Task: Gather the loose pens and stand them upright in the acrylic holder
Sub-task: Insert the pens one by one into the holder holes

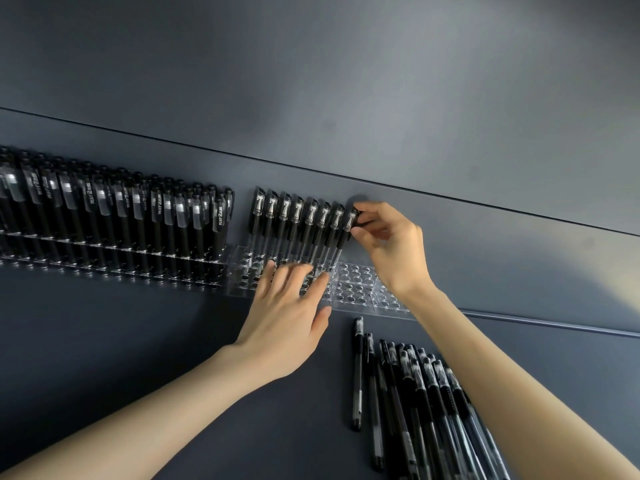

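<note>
A dark grey tabletop runs back to a matching grey wall panel. Near the centre lies the clear acrylic holder, its top drilled with rows of holes. Seven capped black gel pens stand in its far row, leaning slightly. At 3 o'clock of that row the right hand pinches the cap of an eighth pen between thumb and curled fingertips. The pen's lower end reaches a hole just beside the others, but I cannot tell whether it is fully seated. The left hand lies flat on the holder's near rows with fingers straight and spread; it holds nothing and seems to be steadying the block. The step in hand looks like seating this pen. The next move calls for letting go and reaching to 5 o'clock, where the loose pens lie heaped on the table, to pick one out. Many remain and most holes are empty, so much of the work is probably left. At 9 o'clock a second rack, packed with clipped black pens, stands just beside the holder's left end. The left fingers cover several near holes, and a passing wrist could knock the leaning row.
</note>
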